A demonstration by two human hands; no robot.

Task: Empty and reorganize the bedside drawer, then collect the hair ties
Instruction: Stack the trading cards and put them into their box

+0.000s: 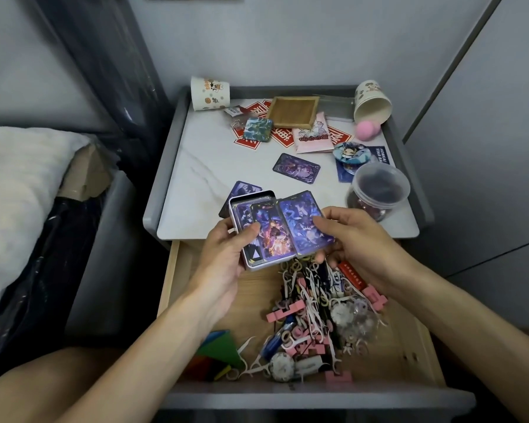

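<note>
Drawer (165,288) stands open nearest the camera, its emptying only part done. Hair ties (300,332) (small pale and pink loops, so far as the tangle allows) lie mixed with floss picks (257,360) along its middle and right. Above it, the left hand (223,254) has its grip curled round a card tin (257,265); the right hand (355,239) pinches one purple card (303,221) beside the tin. Judged next: seat that card squarely in the tin, then gather the loose card (296,168) from the surface (214,166).

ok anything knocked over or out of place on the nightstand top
Yes: the white printed paper cup at the back right corner lies tipped on its side, with a soft-looking pink ball just outside its mouth.
</note>
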